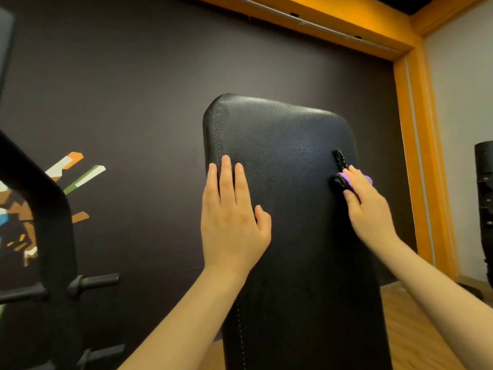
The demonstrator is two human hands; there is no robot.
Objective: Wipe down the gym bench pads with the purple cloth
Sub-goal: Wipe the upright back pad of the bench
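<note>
The black leather bench pad (282, 145) rises tilted in front of me, its rounded top edge against the dark wall. My left hand (232, 217) lies flat on the pad's left side, fingers straight and pointing up beside the stitched seam. My right hand (365, 206) is at the pad's right edge, with its fingers curled over the bunched purple cloth (343, 177). Only small bits of purple show around the fingers. A black ridged piece (338, 158) sticks up on the pad just above the cloth.
A black metal rack frame (53, 209) with short pegs (96, 281) stands at the left. An orange door frame (416, 129) runs down the right, with a black cylindrical object (484, 182) beyond it. Wooden floor (416, 329) shows at the lower right.
</note>
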